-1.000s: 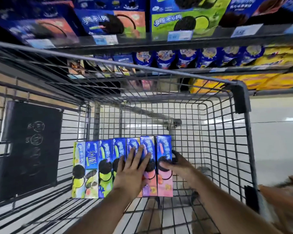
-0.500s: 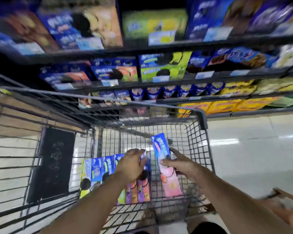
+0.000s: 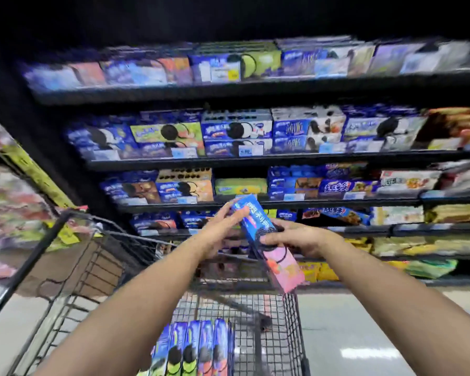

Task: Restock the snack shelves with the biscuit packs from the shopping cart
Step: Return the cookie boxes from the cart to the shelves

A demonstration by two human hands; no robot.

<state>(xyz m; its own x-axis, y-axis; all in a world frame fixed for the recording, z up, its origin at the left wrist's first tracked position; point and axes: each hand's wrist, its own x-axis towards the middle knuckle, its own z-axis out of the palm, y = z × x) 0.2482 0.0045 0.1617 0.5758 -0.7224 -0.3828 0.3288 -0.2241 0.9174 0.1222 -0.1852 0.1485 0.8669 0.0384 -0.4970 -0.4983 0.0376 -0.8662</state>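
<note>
A long blue-and-pink biscuit pack [image 3: 266, 241] is held tilted above the shopping cart [image 3: 73, 270], in front of the snack shelves [image 3: 255, 158]. My left hand [image 3: 224, 226] grips its blue top end. My right hand [image 3: 299, 238] holds its middle from the right, fingers curled over the front. Several more biscuit packs [image 3: 193, 348] stand in a row in the cart's bottom, below my forearms.
Four dark shelf tiers hold blue, green and yellow biscuit boxes; one green box [image 3: 240, 186] sits low in a gap on the third tier. A second rack [image 3: 8, 202] stands at the left. Pale floor [image 3: 377, 335] lies right of the cart.
The pink pack has been lifted out of the cart up toward the shelves. My left hand left the row of packs and took the pack's top end. The view tilted upward.
</note>
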